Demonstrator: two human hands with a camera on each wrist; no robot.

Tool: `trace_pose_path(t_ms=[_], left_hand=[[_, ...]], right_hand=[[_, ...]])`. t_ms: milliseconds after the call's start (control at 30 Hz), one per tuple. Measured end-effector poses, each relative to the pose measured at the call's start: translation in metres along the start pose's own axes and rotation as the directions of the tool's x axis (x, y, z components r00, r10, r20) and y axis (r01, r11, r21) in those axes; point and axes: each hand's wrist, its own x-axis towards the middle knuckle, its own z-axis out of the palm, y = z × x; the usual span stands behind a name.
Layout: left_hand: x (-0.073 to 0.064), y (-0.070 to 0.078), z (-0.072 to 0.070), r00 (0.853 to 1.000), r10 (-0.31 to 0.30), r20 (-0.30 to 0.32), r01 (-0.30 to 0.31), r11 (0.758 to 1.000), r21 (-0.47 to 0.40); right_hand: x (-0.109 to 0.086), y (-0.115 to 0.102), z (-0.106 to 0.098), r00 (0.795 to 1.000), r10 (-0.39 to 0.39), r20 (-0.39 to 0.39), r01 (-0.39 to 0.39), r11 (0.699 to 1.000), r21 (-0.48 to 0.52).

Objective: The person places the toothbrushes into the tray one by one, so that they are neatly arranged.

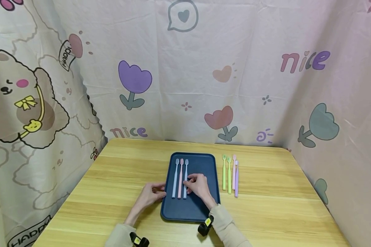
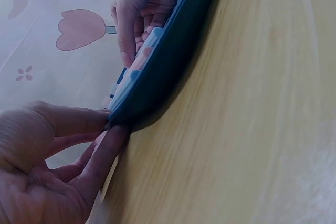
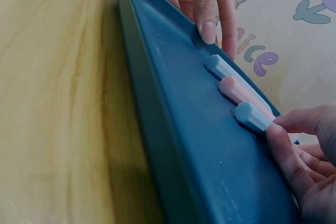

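Note:
A dark blue tray [image 1: 204, 163] lies on the table with three toothbrushes side by side, heads toward the far end. From the left they are a blue toothbrush [image 1: 175, 181], a pink toothbrush [image 1: 180, 181] and another blue toothbrush [image 3: 252, 116]. My right hand [image 1: 199, 185] pinches the handle of the rightmost blue one between thumb and forefinger, low over the tray. At the tray's left edge, my left hand [image 1: 150, 195] grips the rim, thumb on the inner side and fingers outside, as the right wrist view shows.
Right of the tray, two green toothbrushes [image 1: 229, 176], a pink toothbrush [image 1: 234, 171] and a purple toothbrush [image 1: 236, 181] lie on the wooden table [image 1: 266, 212]. A printed curtain [image 1: 185, 68] hangs behind the table and along its sides.

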Motion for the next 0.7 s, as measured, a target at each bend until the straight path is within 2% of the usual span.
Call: trace_pose_path(t_ms=[400,700], left_hand=[[0.000,0.001,-0.001,1.000,-0.009,0.005,0.009,1.000,0.013],[-0.001,0.002,-0.001,1.000,0.010,0.010,-0.010,1.000,0.001]], right_hand=[[-0.002,-0.005,-0.007,1.000,0.001,0.008,-0.002,1.000,0.019],[-0.007,-0.007,-0.028,1.000,-0.020,-0.018,0.021,0.999,0.027]])
